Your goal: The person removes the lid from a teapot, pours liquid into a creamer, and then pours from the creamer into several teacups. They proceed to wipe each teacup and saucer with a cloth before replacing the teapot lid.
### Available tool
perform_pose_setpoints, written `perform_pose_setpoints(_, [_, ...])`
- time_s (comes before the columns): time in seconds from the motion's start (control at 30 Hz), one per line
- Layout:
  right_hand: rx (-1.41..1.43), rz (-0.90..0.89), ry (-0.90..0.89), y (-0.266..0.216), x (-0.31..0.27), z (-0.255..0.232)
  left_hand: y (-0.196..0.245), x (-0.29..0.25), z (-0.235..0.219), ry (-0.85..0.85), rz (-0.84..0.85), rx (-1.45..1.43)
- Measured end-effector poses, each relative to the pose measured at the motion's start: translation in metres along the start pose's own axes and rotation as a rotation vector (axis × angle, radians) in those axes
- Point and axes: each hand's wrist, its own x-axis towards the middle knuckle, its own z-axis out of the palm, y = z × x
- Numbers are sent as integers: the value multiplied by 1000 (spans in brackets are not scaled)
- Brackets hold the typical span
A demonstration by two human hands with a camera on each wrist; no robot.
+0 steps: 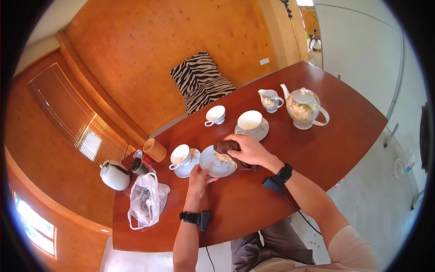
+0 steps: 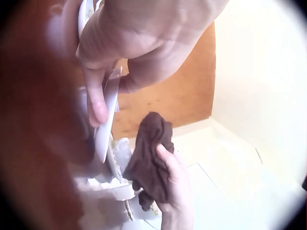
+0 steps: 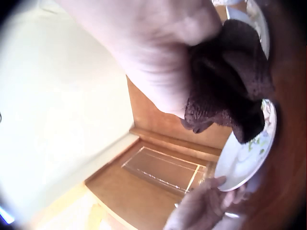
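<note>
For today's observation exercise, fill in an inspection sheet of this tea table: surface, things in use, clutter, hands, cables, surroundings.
Surface: wooden table, polished, reddish brown.
Things in use: saucer; brown cloth pressed on it.
Clutter: teapot, milk jug, three cups, plastic bag, white pot, wooden cup.
Hands: left hand grips the saucer's rim; right hand holds the cloth.
Cables: black lead from the right wristband.
Surroundings: zebra cushion, wooden wall, pale floor.
</note>
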Motion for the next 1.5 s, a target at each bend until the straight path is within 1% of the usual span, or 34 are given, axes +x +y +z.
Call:
perform_pose_setpoints(0.07, [-137,-133,78,-21,-9,16,4,-12,11,-19,68,13])
perform_pose_setpoints(0.1, [-170,-187,22,-24,-15,27,1,-16,14,-20,66,7])
perform_pose_setpoints(0.13, [-303,-205,-62,-24,-21,37,-3,-19,17,10,120,53])
perform_pose_setpoints(0.17, [-322,-167,-88,-20,-20,39,-4,-20,18,40,179,98])
perform_pose_setpoints(0.2, [-341,-129,-116,-15,-19,40,-1,-19,16,41,181,87])
perform_pose_setpoints(0.27, [-397,-92,38,-21,-17,26,6,-23,5,63,161,130])
perform_pose_setpoints(0.3, [-422,-102,105,-16,-14,22,12,-24,2,69,166,105])
perform_pose_setpoints(0.33, [-512,-90,124,-16,-11,14,16,-26,0,76,168,91])
perform_pose_setpoints(0.4, [-501,-8,159,-23,-11,5,22,-28,-3,119,183,121])
perform_pose_setpoints(0.43, [-506,-12,151,-32,-12,5,23,-30,-2,123,183,112])
perform_pose_setpoints(0.5, [-440,-148,246,-49,-11,12,24,-31,1,116,180,92])
perform_pose_setpoints(0.53, [-413,-241,223,-48,-10,20,25,-33,4,118,183,87])
perform_pose_setpoints(0.6, [-454,-303,98,-48,-13,30,25,-37,11,48,225,86])
perform_pose_setpoints(0.63, [-458,-310,95,-47,-14,32,24,-38,13,38,252,69])
perform_pose_setpoints(0.73, [-418,-292,103,-45,-16,30,18,-35,12,79,260,78])
perform_pose_setpoints(0.8, [-432,-245,104,-47,-13,22,21,-34,9,101,254,88])
perform_pose_setpoints(0.83, [-343,-171,118,-46,-12,19,22,-34,7,113,239,105])
perform_pose_setpoints(0.87, [-341,-171,121,-46,-11,16,21,-33,4,112,239,108])
perform_pose_setpoints(0.93, [-242,-143,295,-48,-6,7,13,-27,-2,162,207,38])
perform_pose_setpoints(0.97, [-186,-162,341,-47,-4,2,11,-24,-5,160,212,43])
perform_pose_setpoints(1.0, [-184,-163,348,-43,-2,-1,8,-23,-6,161,185,-10])
perform_pose_setpoints(1.03, [-166,-168,417,-36,2,-3,5,-20,-8,160,161,-63])
perform_pose_setpoints(1.07, [-148,-173,487,-31,4,-4,1,-16,-8,155,165,-58])
perform_pose_setpoints(1.13, [-146,-157,500,-25,3,-9,-6,-5,-5,156,76,-101])
perform_pose_setpoints(1.2, [-244,-49,190,-20,-1,-16,-11,6,-1,155,68,-103])
perform_pose_setpoints(1.23, [-247,-132,110,-15,-1,-18,-13,12,0,155,56,-108])
perform_pose_setpoints(1.27, [-242,-130,115,-12,-3,-20,-16,20,0,154,55,-100])
perform_pose_setpoints(1.33, [-227,54,-269,-18,-7,-26,-21,34,-1,169,28,-163])
perform_pose_setpoints(1.37, [-244,74,-386,-16,-7,-28,-22,39,0,168,32,-154])
perform_pose_setpoints(1.4, [-239,72,-376,-13,-7,-26,-22,45,2,179,38,-139])
perform_pose_setpoints(1.47, [-281,114,-491,-6,-9,-21,-25,53,5,184,40,-115])
perform_pose_setpoints(1.5, [-282,140,-519,-3,-10,-20,-25,58,6,176,43,-121])
